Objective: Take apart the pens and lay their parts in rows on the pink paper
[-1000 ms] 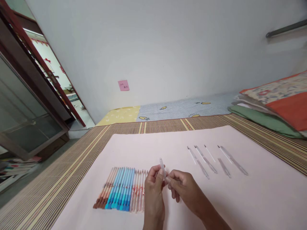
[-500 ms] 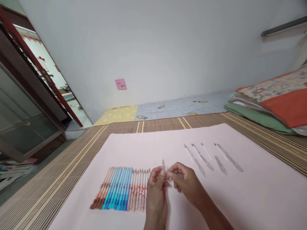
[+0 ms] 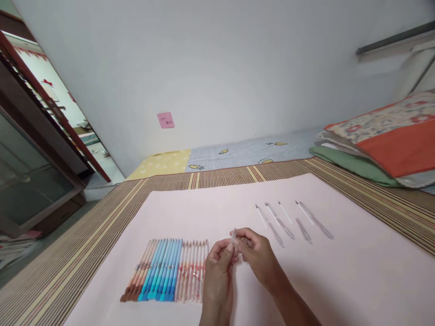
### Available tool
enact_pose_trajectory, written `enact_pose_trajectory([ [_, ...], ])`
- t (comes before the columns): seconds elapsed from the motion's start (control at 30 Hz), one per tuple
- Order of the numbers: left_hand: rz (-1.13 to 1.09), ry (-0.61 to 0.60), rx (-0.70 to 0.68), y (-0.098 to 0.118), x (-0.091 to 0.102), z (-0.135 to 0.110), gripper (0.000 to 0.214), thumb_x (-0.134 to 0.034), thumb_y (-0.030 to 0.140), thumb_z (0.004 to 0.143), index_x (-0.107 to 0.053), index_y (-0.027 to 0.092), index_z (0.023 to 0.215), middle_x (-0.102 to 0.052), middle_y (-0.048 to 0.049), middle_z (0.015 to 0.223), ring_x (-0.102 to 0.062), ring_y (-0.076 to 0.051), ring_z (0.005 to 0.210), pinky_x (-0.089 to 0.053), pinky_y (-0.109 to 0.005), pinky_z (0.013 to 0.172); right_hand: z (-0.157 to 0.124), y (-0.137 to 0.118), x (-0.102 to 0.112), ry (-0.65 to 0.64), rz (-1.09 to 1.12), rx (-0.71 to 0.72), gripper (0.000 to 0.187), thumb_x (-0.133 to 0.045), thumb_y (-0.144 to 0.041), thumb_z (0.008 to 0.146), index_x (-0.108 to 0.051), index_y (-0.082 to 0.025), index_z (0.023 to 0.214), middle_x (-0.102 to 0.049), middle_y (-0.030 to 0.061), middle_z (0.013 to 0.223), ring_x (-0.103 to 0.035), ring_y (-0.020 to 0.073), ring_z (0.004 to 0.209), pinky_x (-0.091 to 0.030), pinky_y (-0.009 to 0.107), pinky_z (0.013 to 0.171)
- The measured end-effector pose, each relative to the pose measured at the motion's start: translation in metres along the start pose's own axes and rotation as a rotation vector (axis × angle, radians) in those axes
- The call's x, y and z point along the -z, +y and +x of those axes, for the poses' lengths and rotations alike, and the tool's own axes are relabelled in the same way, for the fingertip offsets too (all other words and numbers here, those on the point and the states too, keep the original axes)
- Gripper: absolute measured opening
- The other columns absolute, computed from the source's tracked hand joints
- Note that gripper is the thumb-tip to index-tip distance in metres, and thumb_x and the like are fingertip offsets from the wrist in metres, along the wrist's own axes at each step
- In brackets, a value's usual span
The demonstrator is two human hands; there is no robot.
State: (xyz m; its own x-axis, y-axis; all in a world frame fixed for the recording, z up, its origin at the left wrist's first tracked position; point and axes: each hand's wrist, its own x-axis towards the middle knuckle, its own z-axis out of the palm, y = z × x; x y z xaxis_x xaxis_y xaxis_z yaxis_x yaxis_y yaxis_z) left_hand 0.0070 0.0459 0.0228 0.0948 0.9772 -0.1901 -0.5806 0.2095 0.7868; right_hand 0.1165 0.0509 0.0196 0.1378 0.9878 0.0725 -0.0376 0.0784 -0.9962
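Both my hands meet over a pale pink sheet (image 3: 356, 280), pinching one thin clear pen (image 3: 233, 235) between them. My left hand (image 3: 219, 271) has its fingers curled round the pen's lower part. My right hand (image 3: 256, 256) grips it from the right with thumb and fingertips. Only the pen's clear tip shows above the fingers. Just left of my left hand lies a tight row of several pens (image 3: 166, 270), brown, blue and pale pink. Several clear pen barrels and white refills (image 3: 290, 219) lie loose beyond my right hand.
The pink sheet lies on a brown striped mat (image 3: 68, 271). Folded bedding and an orange patterned pillow (image 3: 384, 145) are stacked at the right. A pink sticky note (image 3: 165, 120) hangs on the white wall. A dark wooden glass-fronted cabinet (image 3: 30, 172) stands at the left.
My hands have kept their hold on the clear pen, and less of its tip now shows above the fingers. The view has turned a little to the right.
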Motion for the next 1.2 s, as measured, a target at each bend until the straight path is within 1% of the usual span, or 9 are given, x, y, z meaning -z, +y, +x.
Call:
enact_pose_trajectory([
  [0.13,-0.034,0.01,0.106,-0.005,-0.009,-0.005,0.023,-0.08,0.032,0.075,-0.072,0.012,0.082,-0.072,-0.0074,0.077,-0.066,-0.015,0.071,-0.054,-0.025,0.072,0.016,0.003,0.028,0.032,-0.05,-0.077,0.031,-0.064,-0.047,0.079,-0.063,-0.017,0.083,-0.061,-0.0016,0.06,-0.05,0.0106,0.05,-0.041,0.023,0.05],
  [0.27,-0.045,0.034,0.19,-0.008,-0.011,-0.008,0.015,-0.07,0.024,0.084,-0.071,0.009,0.088,-0.075,-0.0132,0.081,-0.071,-0.019,0.073,-0.057,-0.029,0.076,0.05,-0.002,0.1,0.155,-0.267,-0.168,0.031,-0.062,-0.046,0.077,-0.064,-0.016,0.084,-0.06,-0.0022,0.053,-0.05,0.0109,0.043,-0.039,0.022,0.044],
  [0.4,-0.036,0.044,0.203,-0.006,-0.007,-0.006,0.013,-0.063,0.018,0.089,-0.071,0.007,0.09,-0.076,-0.0151,0.083,-0.071,-0.018,0.073,-0.059,-0.028,0.073,0.087,-0.009,0.179,0.327,-0.482,-0.207,0.014,-0.065,-0.029,0.073,-0.062,-0.016,0.073,-0.057,-0.0024,0.052,-0.053,0.0111,0.048,-0.039,0.021,0.047],
  [0.5,-0.048,0.075,0.207,-0.004,-0.006,-0.004,0.013,-0.061,0.015,0.09,-0.071,0.007,0.091,-0.075,-0.0138,0.082,-0.07,-0.017,0.071,-0.059,-0.026,0.068,0.107,-0.003,0.212,0.396,-0.657,-0.252,0.01,-0.067,-0.023,0.071,-0.06,-0.017,0.068,-0.057,-0.0025,0.05,-0.052,0.0116,0.047,-0.036,0.022,0.047],
  [0.6,-0.06,0.116,0.227,-0.003,-0.006,-0.001,0.012,-0.061,0.013,0.089,-0.071,0.007,0.09,-0.074,-0.0123,0.08,-0.069,-0.015,0.067,-0.059,-0.025,0.065,0.121,0.008,0.221,0.412,-0.808,-0.254,0.012,-0.069,-0.022,0.07,-0.058,-0.018,0.068,-0.063,-0.0005,0.059,-0.056,0.0124,0.054,-0.036,0.022,0.05],
  [0.73,-0.06,0.123,0.242,-0.005,-0.003,0.004,0.012,-0.061,0.014,0.089,-0.071,0.007,0.091,-0.073,-0.0126,0.081,-0.068,-0.015,0.066,-0.059,-0.025,0.064,0.133,0.023,0.218,0.386,-0.965,-0.234,0.011,-0.069,-0.02,0.07,-0.058,-0.019,0.067,-0.067,0.0017,0.071,-0.06,0.0139,0.064,-0.035,0.022,0.053],
  [0.97,0.002,0.09,0.221,-0.004,0.001,0.008,0.013,-0.06,0.018,0.09,-0.07,0.01,0.092,-0.072,-0.0095,0.083,-0.065,-0.013,0.067,-0.055,-0.025,0.066,0.14,0.033,0.212,0.331,-1.123,-0.243,0.008,-0.067,-0.023,0.073,-0.06,-0.019,0.071,-0.067,0.0043,0.074,-0.06,0.0169,0.067,-0.033,0.025,0.056],
  [1.03,0.135,-0.041,0.182,0.002,-0.003,0.002,0.017,-0.061,0.027,0.09,-0.07,0.012,0.092,-0.071,-0.0078,0.083,-0.064,-0.013,0.067,-0.051,-0.023,0.063,0.139,0.032,0.211,0.326,-1.143,-0.242,0.008,-0.066,-0.025,0.075,-0.061,-0.019,0.073,-0.067,0.0049,0.074,-0.06,0.0172,0.067,-0.033,0.026,0.056],
  [1.2,0.455,-0.61,0.23,0.024,-0.016,-0.021,0.028,-0.07,0.042,0.083,-0.068,0.015,0.09,-0.07,-0.0063,0.074,-0.063,-0.014,0.065,-0.042,-0.023,0.055,0.124,0.018,0.206,0.342,-1.159,-0.201,0.005,-0.058,-0.019,0.079,-0.063,-0.018,0.08,-0.069,0.0064,0.08,-0.06,0.0173,0.071,-0.034,0.025,0.059],
])
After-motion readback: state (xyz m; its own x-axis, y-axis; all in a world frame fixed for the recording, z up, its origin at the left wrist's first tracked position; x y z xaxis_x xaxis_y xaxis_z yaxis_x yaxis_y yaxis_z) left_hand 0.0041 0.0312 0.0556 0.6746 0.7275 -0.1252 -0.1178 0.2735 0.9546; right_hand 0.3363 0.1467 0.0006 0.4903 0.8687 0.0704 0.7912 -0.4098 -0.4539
